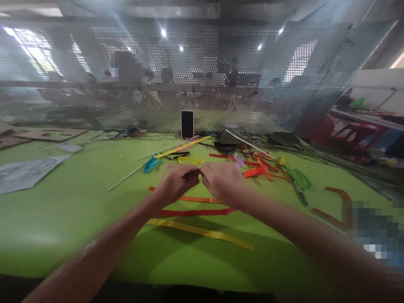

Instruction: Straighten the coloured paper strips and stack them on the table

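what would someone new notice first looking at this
Probably the left hand and right hand, close together near the middle, over the green table. Nearest the viewer, the long yellow strip stands out. Beyond the hands, a dark slab stands upright before the perforated screen.

Glare from window [39,54], overall haze, soft shadows on table [91,206]

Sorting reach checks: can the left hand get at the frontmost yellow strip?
Likely yes: the yellow strip lies on the green table, its middle uncovered, nearer the person than the left hand.
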The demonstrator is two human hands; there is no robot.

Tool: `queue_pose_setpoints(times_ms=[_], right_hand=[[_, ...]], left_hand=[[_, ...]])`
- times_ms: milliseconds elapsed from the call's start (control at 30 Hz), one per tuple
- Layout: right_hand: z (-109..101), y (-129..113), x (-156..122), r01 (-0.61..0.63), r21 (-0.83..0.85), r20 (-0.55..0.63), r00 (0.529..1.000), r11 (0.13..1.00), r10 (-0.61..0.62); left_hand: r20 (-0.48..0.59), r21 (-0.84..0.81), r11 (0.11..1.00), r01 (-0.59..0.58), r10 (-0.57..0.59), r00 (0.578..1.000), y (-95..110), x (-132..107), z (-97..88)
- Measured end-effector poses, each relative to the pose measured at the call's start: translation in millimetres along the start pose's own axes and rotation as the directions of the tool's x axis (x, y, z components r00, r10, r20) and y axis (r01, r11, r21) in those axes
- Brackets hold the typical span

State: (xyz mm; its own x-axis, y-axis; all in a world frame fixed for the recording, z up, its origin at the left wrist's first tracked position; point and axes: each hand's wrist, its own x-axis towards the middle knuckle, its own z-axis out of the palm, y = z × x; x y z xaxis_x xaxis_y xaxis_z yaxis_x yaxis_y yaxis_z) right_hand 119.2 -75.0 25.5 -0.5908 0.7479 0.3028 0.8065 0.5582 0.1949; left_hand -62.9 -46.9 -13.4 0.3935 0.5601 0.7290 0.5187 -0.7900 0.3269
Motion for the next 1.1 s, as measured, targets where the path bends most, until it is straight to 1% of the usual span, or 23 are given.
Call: queue_pose_setpoints(times_ms=[100,267,433,567,633,733,800,867,933,1033,1100], right_hand=[[-4,-2,0,-0.046,0.0,-0.029,0.999,0.999,0.046],[-5,-5,1,-0.075,0.003,-0.059,0.995,0.997,0.075],[1,-4,-1,-0.011,-0.019,-0.067,0.998,1.0,0.01],[3,-4,-2,0.025,-0.032,-0.08,0.996,0.999,-0.028],[0,-4,-2,0.024,-0.049,-0.057,0.998,0.999,-0.027],[-9,-5,-2,0.025,-0.079,0.009,1.0,0.997,-0.025],[-14,-4,-2,0.033,-0.088,0.041,0.999,0.996,-0.03],[-19,1,-1,0.021,-0.095,0.048,0.999,0.995,-0.016],[-25,13,0,-0.021,-0.095,0.054,0.998,0.995,0.026],[-35,39,1,-0.099,-0.089,0.095,0.99,0.991,0.108],[-41,57,2,-0.141,-0.099,0.09,0.985,0.985,0.15]], left_hand=[[-0.043,0.013,0.999,-0.044,0.045,0.998,0,0,0.2],[-0.045,0.047,0.998,-0.049,0.051,0.998,1,-2,0.7],[-0.11,0.037,0.999,-0.035,0.039,0.993,-1,-2,1.7],[-0.077,0.013,0.999,-0.045,0.046,0.996,-5,-1,1.5],[-0.06,0.035,0.998,-0.057,0.059,0.996,-5,-1,1.3],[-0.044,0.076,0.994,-0.073,0.077,0.996,-2,0,0.8],[-0.039,0.068,0.994,-0.081,0.084,0.996,-2,1,-0.1],[-0.047,0.058,0.994,-0.091,0.093,0.994,-6,2,-2.3],[-0.044,0.092,0.99,-0.106,0.111,0.993,-16,4,-5.9],[-0.031,0.238,0.962,-0.136,0.148,0.989,-37,9,-13.7],[-0.028,0.321,0.936,-0.142,0.159,0.987,-50,12,-19.0]])
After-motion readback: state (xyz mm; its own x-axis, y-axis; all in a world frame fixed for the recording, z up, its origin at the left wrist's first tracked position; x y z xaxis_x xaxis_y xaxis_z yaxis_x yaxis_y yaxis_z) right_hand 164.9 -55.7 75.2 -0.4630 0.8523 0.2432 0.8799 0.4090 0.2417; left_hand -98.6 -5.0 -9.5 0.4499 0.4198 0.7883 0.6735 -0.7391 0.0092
